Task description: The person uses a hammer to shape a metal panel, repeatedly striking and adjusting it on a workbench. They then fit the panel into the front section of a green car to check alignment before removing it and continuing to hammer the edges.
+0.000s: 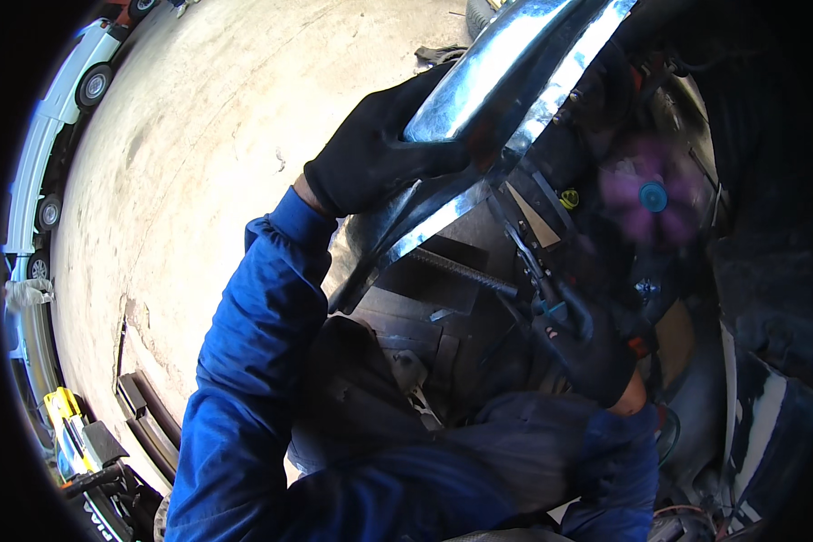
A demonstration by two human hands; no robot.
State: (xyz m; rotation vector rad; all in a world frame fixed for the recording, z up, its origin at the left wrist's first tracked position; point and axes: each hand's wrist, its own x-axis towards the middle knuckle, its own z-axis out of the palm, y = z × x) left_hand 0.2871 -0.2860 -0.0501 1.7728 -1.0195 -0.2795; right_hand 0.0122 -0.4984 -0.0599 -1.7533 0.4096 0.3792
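My left hand (370, 149), in a black glove, is closed around the edge of a long, curved, shiny metal panel (492, 81). The panel slants from the upper right down toward my knees, and its lower end is dark. Below and right of it, my right hand (594, 348), also gloved in black with a small tear, is closed on a dark metal pliers-like tool (531, 257) with a bit of teal at the grip. The tool's narrow end points up toward the panel's underside. Shadow hides part of the right fingers.
A fan with blurred purple blades (649, 194) is at the right. A ribbed bar (465, 271) lies under the panel. Dark long parts (144, 420) and a yellow-and-black object (68, 415) rest at the lower left. Light-coloured vehicles (68, 90) stand beyond the concrete floor (190, 154).
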